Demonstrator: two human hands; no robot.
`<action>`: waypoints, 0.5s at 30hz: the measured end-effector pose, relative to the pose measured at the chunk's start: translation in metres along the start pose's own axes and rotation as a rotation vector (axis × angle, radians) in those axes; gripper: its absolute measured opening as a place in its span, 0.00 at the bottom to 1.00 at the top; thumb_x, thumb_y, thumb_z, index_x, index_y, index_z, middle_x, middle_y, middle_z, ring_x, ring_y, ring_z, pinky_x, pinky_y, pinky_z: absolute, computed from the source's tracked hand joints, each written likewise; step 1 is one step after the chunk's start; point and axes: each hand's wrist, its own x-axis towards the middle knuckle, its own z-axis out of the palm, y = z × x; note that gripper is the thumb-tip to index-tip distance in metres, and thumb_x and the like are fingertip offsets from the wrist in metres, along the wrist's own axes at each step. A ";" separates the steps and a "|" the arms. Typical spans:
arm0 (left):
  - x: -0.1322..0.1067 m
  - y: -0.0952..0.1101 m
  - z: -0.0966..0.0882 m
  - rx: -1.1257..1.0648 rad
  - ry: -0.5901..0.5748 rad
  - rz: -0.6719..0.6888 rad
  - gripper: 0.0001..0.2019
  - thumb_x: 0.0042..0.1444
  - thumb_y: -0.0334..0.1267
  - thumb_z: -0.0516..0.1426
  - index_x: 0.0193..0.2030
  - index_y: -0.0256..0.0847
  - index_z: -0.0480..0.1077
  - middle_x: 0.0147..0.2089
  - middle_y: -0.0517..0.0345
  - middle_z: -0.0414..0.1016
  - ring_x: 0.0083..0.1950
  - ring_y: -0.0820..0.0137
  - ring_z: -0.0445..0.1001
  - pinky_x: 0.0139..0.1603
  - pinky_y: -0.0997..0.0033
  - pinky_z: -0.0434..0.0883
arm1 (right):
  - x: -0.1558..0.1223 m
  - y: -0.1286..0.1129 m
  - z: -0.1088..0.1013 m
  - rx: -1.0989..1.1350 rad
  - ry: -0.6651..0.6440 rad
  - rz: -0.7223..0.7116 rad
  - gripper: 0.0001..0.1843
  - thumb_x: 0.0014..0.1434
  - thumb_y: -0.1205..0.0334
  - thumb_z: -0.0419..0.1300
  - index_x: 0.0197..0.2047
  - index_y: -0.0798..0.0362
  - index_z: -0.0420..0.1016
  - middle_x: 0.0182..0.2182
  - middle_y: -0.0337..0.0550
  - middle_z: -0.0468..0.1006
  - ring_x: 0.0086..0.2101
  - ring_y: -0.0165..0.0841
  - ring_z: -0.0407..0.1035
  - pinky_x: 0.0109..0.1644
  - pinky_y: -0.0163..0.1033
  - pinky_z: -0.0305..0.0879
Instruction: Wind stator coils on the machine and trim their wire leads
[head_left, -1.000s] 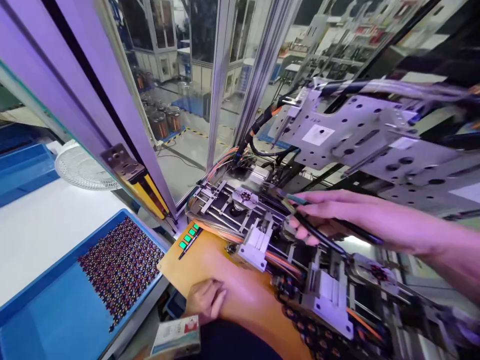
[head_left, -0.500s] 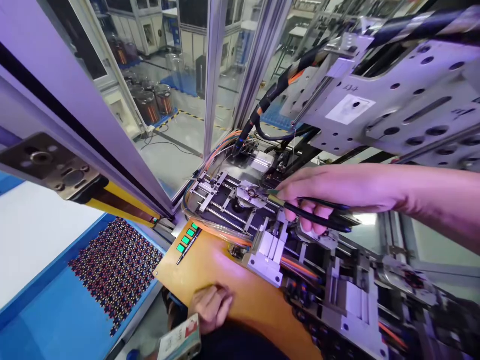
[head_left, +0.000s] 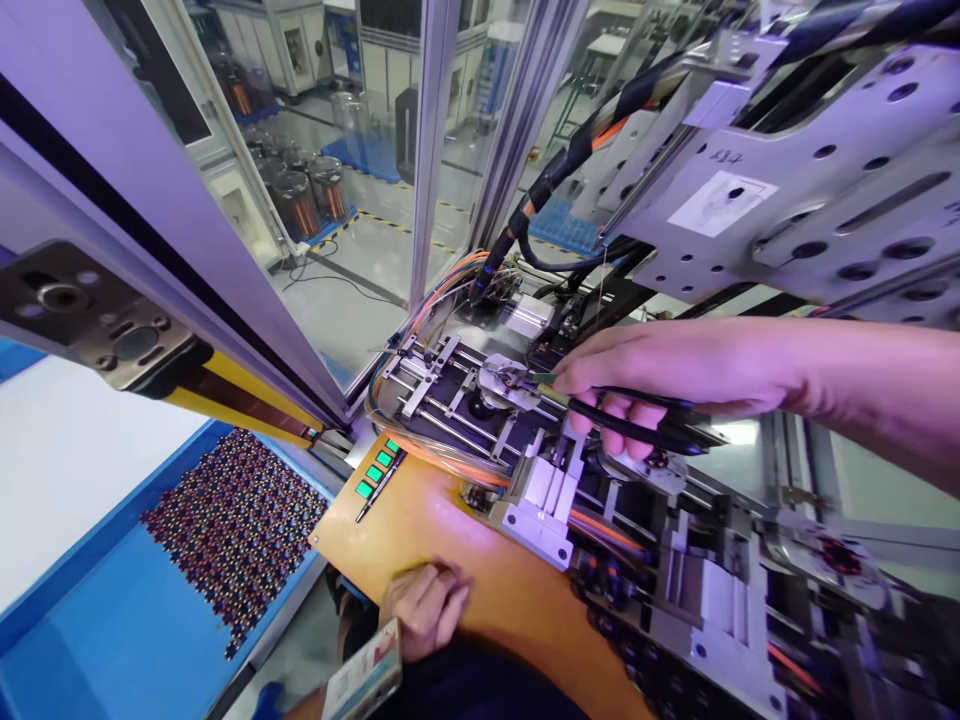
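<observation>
The right hand's grip (head_left: 637,385) is closed around the black-handled pliers (head_left: 630,428): the handles run through the fingers and stick out toward the wrist, while the tips point away beyond the fingertips. Those tips lie at a metal holder (head_left: 504,382) on the machine; whether they touch it cannot be told. Nearer the body, the left hand (head_left: 426,608) rests loosely curled on the orange counter (head_left: 517,590), well apart from the pliers. Farther left, green buttons (head_left: 373,473) sit beside a pen (head_left: 380,490).
</observation>
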 end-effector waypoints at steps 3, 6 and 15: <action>-0.001 -0.001 0.001 -0.001 0.015 -0.005 0.07 0.60 0.27 0.59 0.45 0.35 0.72 0.32 0.53 0.80 0.28 0.68 0.78 0.32 0.72 0.78 | 0.003 0.001 0.002 0.018 0.013 0.012 0.16 0.64 0.66 0.51 0.32 0.65 0.77 0.19 0.42 0.72 0.15 0.18 0.60 0.21 0.23 0.61; -0.002 -0.002 0.001 -0.008 0.003 -0.001 0.08 0.59 0.27 0.59 0.45 0.35 0.72 0.32 0.53 0.80 0.29 0.69 0.78 0.32 0.72 0.78 | 0.003 0.006 0.000 0.036 -0.024 -0.090 0.17 0.65 0.66 0.52 0.30 0.64 0.77 0.18 0.42 0.72 0.15 0.18 0.61 0.20 0.22 0.58; -0.004 -0.005 -0.001 0.007 -0.047 0.009 0.08 0.60 0.26 0.59 0.45 0.37 0.71 0.34 0.53 0.80 0.32 0.70 0.79 0.35 0.74 0.78 | -0.049 0.041 -0.037 0.102 0.231 -0.099 0.17 0.61 0.74 0.53 0.49 0.58 0.79 0.24 0.30 0.77 0.22 0.16 0.71 0.27 0.21 0.59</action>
